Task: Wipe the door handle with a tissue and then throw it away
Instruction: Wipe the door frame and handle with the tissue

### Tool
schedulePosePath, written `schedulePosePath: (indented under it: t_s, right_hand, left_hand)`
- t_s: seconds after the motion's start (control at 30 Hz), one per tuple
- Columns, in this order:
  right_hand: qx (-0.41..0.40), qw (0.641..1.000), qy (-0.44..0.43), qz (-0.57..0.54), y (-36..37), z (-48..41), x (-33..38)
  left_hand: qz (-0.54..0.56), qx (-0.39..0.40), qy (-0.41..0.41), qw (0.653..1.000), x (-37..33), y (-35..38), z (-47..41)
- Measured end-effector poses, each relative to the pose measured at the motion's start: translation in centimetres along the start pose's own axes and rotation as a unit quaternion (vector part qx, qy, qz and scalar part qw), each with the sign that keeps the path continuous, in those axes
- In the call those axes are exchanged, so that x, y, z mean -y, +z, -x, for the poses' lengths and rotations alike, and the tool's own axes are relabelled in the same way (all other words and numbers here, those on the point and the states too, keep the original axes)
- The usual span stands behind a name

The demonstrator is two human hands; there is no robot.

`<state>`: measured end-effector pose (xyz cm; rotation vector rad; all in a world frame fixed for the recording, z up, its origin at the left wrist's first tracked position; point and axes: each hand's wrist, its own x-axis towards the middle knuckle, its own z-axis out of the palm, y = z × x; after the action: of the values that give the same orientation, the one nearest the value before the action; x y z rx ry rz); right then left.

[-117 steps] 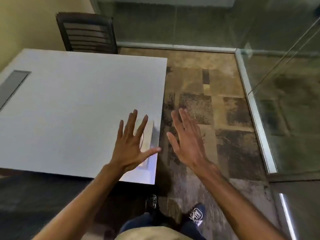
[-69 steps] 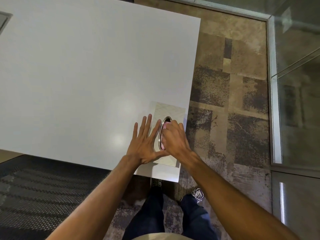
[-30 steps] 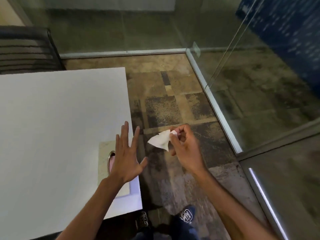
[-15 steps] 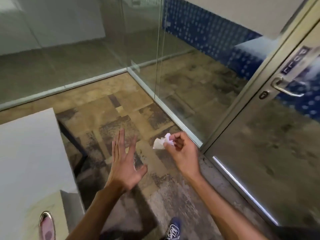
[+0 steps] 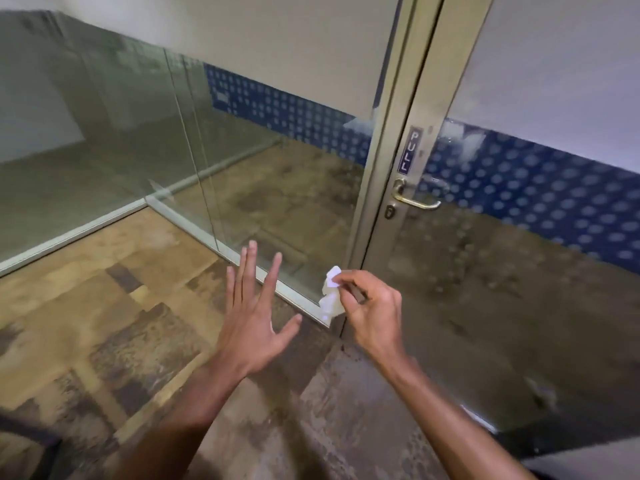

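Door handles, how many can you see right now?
1. The door handle is a brass-coloured lever on the metal door frame, below the PULL sticker and above the keyhole. Others may lie outside the view.

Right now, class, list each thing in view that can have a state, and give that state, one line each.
Tissue: crumpled, pinched in the right hand's fingertips.
Right hand: closed on the tissue, below the handle.
Left hand: open, fingers spread, empty.
Door: appears shut.
Door handle: level, untouched.
PULL sticker: stuck on the door frame above the handle.
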<state>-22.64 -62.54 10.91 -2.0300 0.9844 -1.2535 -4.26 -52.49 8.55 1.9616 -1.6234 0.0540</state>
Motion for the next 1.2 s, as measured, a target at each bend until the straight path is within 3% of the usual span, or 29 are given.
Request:
schedulePosePath:
  t_s: [0.2,0.4,0.67,1.2]
  right_hand:
    - [-0.094,0.995,0.043,-0.010,-4.0,-4.7,-1.8]
    - [-0.129,0.989,-0.018,0.070,-6.5,-8.8,-3.0]
    - [-0.217,0.935,-0.137,0.244,-7.5,-15.8,-5.5]
    - [-0.289,0.852,-0.174,0.399,-7.6,-30.5,-8.5]
  left_hand:
    - [-0.001,-0.026,0.085,0.996,-3.0,2.3,-7.9]
    - [0.004,-0.042,0.142,0.989,-4.1,4.4,-14.8]
    - [0.003,-0.078,0.217,0.973,-4.9,6.5,-25.9]
    - [0.040,-0.157,0.339,0.927,-6.5,9.2,-44.3]
